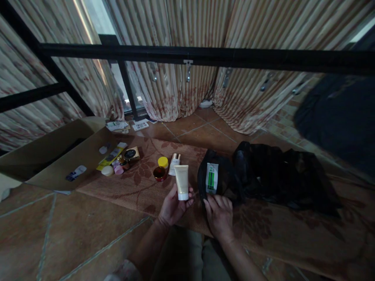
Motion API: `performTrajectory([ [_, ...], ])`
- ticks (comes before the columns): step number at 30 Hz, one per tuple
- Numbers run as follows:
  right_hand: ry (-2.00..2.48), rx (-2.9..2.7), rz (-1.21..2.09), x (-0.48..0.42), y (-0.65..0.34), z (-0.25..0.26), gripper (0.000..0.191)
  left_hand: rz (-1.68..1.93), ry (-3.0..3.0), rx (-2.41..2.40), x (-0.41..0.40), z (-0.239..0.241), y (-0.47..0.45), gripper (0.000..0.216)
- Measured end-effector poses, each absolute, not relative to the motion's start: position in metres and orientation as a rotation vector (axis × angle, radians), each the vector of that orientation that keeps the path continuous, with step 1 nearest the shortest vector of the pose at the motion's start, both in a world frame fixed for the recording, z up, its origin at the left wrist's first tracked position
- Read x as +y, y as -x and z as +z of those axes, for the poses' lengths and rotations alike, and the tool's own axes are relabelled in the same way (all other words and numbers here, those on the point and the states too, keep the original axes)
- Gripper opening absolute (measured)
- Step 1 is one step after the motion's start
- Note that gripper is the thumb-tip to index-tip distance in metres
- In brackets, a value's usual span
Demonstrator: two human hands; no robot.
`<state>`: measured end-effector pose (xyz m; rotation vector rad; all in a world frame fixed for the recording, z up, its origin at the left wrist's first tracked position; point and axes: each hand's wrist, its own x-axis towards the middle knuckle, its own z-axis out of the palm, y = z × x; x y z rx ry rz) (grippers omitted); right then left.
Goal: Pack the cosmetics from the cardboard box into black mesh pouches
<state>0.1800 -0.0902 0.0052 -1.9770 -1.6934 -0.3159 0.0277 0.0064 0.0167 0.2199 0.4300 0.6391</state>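
Nearest the body, above a patterned brown mat, the left hand wraps palm-up around a cream plastic tube standing cap-down, the right hand lies palm-down, fingers bent on a crumpled black plastic bag, grip unclear, with 2 small jars beyond.

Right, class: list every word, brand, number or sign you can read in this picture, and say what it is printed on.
No text can be read.
Cream tube in the left hand: no print legible.
White and green packet on the black bag, by the right hand: print blurred.
Yellow strip and blue-and-white tube on the cardboard: too small.
Leaflets by the curtain: too small.
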Motion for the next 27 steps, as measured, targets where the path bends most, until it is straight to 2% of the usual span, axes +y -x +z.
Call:
performTrajectory([
  [27,1.997,-1.656,-0.226,-0.0875,-0.1785,0.0129,0.024,0.611,-0.350,0.558,0.0049,0.0203,-0.0294,0.032],
])
